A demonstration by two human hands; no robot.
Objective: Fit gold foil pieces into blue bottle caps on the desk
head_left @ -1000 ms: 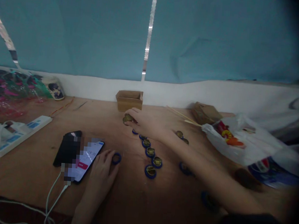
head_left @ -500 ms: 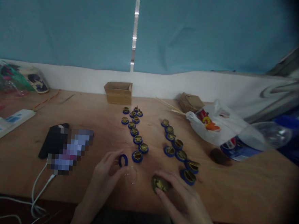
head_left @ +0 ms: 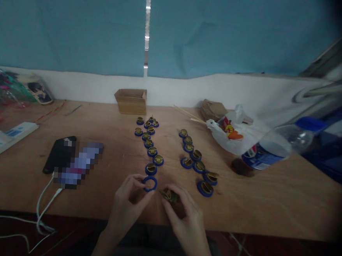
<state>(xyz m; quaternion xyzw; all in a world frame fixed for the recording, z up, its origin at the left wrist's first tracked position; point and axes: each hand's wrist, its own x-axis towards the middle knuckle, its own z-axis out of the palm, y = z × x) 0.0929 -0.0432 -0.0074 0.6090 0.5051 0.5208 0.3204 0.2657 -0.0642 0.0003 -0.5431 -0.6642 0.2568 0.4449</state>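
Observation:
My left hand [head_left: 129,197] pinches a blue ring [head_left: 155,184] by its left side, the opening turned toward me. Close by on the right, my right hand [head_left: 182,210] has its fingers closed round a round gold-coloured metal piece [head_left: 169,195], tilted on edge. A gap separates the ring from the metal piece. Beyond my hands, blue-rimmed gold-coloured pieces lie in two slanting rows on the wooden table. The left row's nearest piece [head_left: 151,168] is just past the ring; the right row's nearest piece [head_left: 205,187] lies beyond my right hand.
At the left are a black phone [head_left: 58,155], a second, blurred phone [head_left: 80,164] with a white cable, and a power strip [head_left: 9,140]. A cardboard box [head_left: 131,102] stands by the wall. A plastic bag [head_left: 231,142] and a lying bottle [head_left: 267,152] are at the right.
My hands have come closer together. The ring has turned to show its opening, and the metal piece has moved left and tilted on edge. The camera's view has shifted slightly.

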